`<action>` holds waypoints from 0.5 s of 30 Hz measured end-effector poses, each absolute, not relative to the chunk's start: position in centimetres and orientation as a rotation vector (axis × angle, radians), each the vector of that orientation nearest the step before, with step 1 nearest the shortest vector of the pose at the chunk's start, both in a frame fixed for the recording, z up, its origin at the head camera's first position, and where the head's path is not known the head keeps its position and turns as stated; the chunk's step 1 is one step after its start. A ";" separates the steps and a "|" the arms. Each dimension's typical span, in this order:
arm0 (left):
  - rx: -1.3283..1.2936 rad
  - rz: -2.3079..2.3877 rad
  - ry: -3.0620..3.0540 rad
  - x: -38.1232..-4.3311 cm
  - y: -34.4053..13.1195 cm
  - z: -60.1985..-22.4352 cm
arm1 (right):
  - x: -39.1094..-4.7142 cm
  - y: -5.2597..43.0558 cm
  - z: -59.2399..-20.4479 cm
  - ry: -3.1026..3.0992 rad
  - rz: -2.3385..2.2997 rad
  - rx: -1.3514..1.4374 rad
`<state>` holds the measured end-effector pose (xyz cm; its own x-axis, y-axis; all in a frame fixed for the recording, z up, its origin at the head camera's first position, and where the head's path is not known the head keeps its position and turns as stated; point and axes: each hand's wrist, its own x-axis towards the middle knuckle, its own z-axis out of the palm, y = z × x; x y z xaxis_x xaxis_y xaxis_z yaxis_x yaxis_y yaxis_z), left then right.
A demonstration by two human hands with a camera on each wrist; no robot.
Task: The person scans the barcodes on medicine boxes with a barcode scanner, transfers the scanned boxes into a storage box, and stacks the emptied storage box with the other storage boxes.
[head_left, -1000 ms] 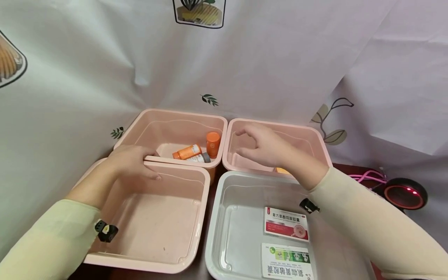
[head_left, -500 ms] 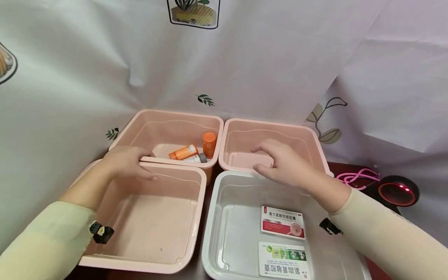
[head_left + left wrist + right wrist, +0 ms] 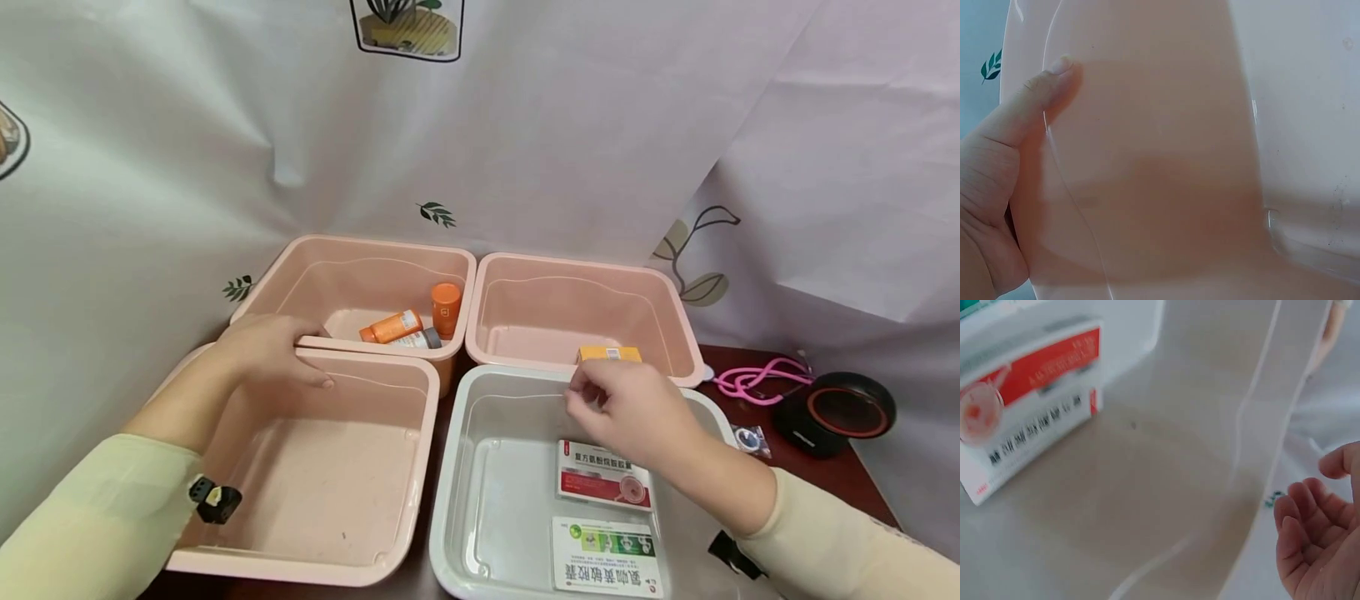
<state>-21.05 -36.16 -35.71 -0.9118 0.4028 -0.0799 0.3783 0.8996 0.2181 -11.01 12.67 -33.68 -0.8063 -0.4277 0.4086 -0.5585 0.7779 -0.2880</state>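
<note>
My left hand [image 3: 272, 354] grips the rims where two pink bins meet. Its thumb lies along the inner wall of the front pink bin [image 3: 1147, 125], while the other fingers reach over the rim of the rear left pink bin [image 3: 375, 250] and are mostly hidden. Above the grey bin [image 3: 450, 475] hovers my right hand [image 3: 637, 408], fingers loosely curled with nothing in them. Below it, a red-and-white medicine box [image 3: 603, 475] and a green-and-white medicine box [image 3: 604, 554] lie in that bin. A yellow box [image 3: 609, 353] sits in the right pink bin [image 3: 577, 275], partly hidden.
In the rear left bin are an orange bottle [image 3: 392, 327], an upright orange bottle [image 3: 446, 310] and a grey-capped white tube [image 3: 420, 338]. A pink cord [image 3: 757, 379], a small packet [image 3: 750, 442] and a black round device [image 3: 832, 412] lie at right.
My right hand has come back from over the right pink bin to over the grey bin, uncovering the yellow box. The left hand has kept its place.
</note>
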 end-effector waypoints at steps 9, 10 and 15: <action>0.601 0.302 2.930 -21.1 -36.2 -35.7 | -10.1 11.4 -35.1 -3.229 0.384 0.594; 0.599 0.302 2.931 -21.1 -36.2 -35.7 | -10.1 11.4 -35.4 -3.306 0.320 0.584; 0.590 0.309 2.935 -21.1 -36.2 -35.7 | -10.0 10.8 -37.0 -3.627 0.035 0.561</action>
